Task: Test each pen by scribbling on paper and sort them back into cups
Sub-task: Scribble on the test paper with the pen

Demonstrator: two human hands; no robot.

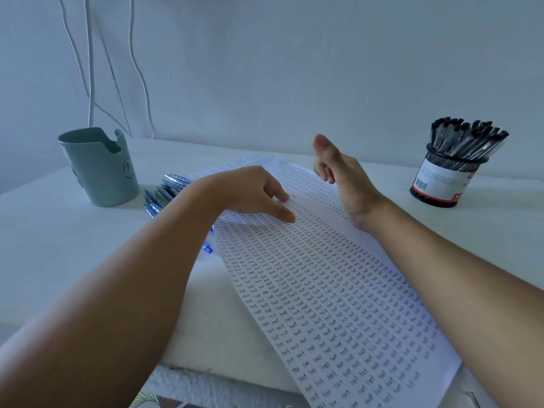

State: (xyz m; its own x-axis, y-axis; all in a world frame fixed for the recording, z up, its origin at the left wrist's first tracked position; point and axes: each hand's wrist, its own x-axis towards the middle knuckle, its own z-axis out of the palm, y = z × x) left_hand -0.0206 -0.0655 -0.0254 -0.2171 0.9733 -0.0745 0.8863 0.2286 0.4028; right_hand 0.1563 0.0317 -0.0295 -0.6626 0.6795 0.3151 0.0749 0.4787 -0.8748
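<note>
Black mesh cup [441, 179] packed with black-capped pens [468, 138], teal cup [101, 169]

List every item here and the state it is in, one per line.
Green cup: upright, contents not visible.
Mesh cup: upright, full of black-capped pens.
Blue pens: loose pile beside the green cup.
Paper: flat, covered in rows of writing.
Left hand: fingertips on the paper.
Right hand: raised, empty.

You are facing a plain pale wall [294, 69] in dim, bluish light, with thin white cables [89, 83] hanging down its left side. Below it a white table [59, 245] runs to the wall, a rough whitewashed surface [206, 384] under its near edge
</note>
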